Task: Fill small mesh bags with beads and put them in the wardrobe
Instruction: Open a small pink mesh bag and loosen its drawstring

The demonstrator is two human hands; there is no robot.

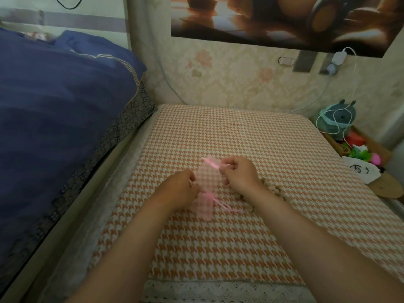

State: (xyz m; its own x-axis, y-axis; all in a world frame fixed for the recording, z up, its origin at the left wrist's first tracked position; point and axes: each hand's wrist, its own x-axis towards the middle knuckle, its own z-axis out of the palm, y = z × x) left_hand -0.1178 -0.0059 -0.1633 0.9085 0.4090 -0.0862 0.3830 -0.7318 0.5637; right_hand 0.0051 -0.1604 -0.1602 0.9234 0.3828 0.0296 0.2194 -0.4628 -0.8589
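1. Left hand [181, 189] is reaching in from the near edge, fingertips curled and pinching the near side of a sheer pink mesh bag [207, 174], apparently to steady it.
2. Just beside that hand, a second bag [204, 207] is lying flat on the cloth-covered desk [240, 132], ribbons trailing, probably waiting its turn.
3. Beige beads [273, 190] are lying heaped against the right wrist, close enough to scoop.
4. Right hand [238, 173] is pinching the mesh bag's far side at its pink ribbon [213, 164], seemingly pulling the mouth open.
5. Beyond, a bed [54, 106] with blue bedding is lying to the left. No wardrobe is showing.
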